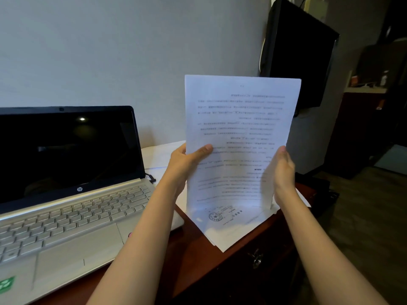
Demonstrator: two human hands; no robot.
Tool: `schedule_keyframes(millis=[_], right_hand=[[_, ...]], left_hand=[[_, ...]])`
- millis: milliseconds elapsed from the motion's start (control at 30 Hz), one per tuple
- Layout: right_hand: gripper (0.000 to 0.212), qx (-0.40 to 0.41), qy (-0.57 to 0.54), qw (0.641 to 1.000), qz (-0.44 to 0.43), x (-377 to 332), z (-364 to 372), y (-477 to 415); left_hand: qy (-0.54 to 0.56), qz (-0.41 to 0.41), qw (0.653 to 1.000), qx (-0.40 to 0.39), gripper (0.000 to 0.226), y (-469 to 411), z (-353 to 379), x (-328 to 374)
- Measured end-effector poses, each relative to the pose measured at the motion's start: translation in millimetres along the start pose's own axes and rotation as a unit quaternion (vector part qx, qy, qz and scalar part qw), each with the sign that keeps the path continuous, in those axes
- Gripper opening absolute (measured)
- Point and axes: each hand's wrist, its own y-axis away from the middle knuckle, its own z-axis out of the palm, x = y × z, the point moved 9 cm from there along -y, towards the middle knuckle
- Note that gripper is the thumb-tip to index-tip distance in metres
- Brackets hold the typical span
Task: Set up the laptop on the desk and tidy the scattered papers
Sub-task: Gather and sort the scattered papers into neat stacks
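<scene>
A stack of printed white papers (240,128) stands upright above the desk, its bottom edge resting on other sheets. My left hand (187,164) grips its left edge, thumb across the front. My right hand (283,172) presses flat against the right edge. More papers (229,227) lie flat on the desk under the stack, one bearing a round stamp. A silver laptop (72,194) sits open at the left with a dark screen. The reddish-brown desk (198,256) shows between laptop and papers.
Another white sheet (158,155) lies behind my left hand by the wall. A black monitor (297,53) hangs on the wall at the upper right. The desk's right edge drops to a dark floor, with a drawer handle (255,258) on its front.
</scene>
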Motion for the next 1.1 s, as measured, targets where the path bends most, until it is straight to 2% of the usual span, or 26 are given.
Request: schedule_keyframes(millis=[67,133,267,300,333,400,433,467,567,633,667,733,800,867,933,1000,1100], right_hand=[[0.038,0.002,-0.016,1.0,0.001,-1.8,0.5,0.6],[0.04,-0.002,-0.046,0.999,0.012,-1.1,3.0,2.2],[0.046,0.003,-0.056,0.998,0.006,-7.1,8.4,4.4],[0.043,0.006,-0.052,0.999,-0.003,-10.9,9.7,4.8],[0.036,0.007,-0.048,0.999,-0.014,-15.3,11.7,4.7],[0.019,0.005,-0.03,0.999,-0.035,-21.6,15.1,4.4],[0.022,0.005,-0.019,0.999,-0.037,-22.0,16.0,5.0],[0.03,0.004,-0.015,0.999,-0.034,-20.9,16.9,6.5],[0.06,0.001,-0.029,1.0,-0.007,-10.5,23.9,19.1],[0.07,-0.025,-0.074,0.996,0.031,-0.5,36.9,31.7],[0.067,-0.064,-0.111,0.99,0.057,4.7,50.1,38.8],[0.053,-0.189,-0.196,0.955,0.115,10.3,88.7,59.0],[0.043,-0.275,-0.242,0.922,0.128,8.2,118.9,78.3],[0.036,-0.281,-0.25,0.919,0.117,7.0,133.9,85.1],[0.035,-0.266,-0.242,0.926,0.11,6.0,142.7,87.4],[0.037,-0.264,-0.228,0.932,0.104,5.9,151.5,90.5],[0.034,-0.278,-0.21,0.932,0.096,4.9,169.9,101.0]], left_hand=[[-0.018,-0.018,0.999,-0.035,0.03,1.7,3.7,0.7],[-0.067,0.005,0.997,-0.035,0.026,4.0,3.9,6.6],[-0.174,0.096,0.98,0.003,0.012,12.2,5.0,25.3],[-0.188,0.114,0.975,0.024,0.003,14.7,3.2,31.6],[-0.19,0.128,0.972,0.056,0.007,16.9,-2.2,37.6],[-0.148,0.135,0.974,0.106,0.014,20.0,-14.6,44.5],[-0.116,0.136,0.976,0.124,0.01,22.8,-21.3,47.5],[-0.085,0.138,0.976,0.147,0.005,26.2,-29.7,50.0],[0.031,0.13,0.97,0.205,0.023,34.1,-56.3,49.1],[0.088,0.112,0.962,0.233,0.032,38.6,-68.8,44.2],[0.111,0.107,0.959,0.238,0.035,40.8,-72.3,42.4],[0.148,0.117,0.957,0.222,0.033,43.9,-74.9,41.6],[0.193,0.124,0.956,0.183,0.037,46.9,-75.5,41.8],[0.245,0.126,0.95,0.144,0.054,53.2,-78.1,44.9],[0.274,0.145,0.942,0.129,0.044,59.0,-90.2,50.7],[0.275,0.151,0.939,0.144,0.032,67.2,-106.8,55.4],[0.209,0.139,0.945,0.209,0.049,80.1,-135.2,55.7]])
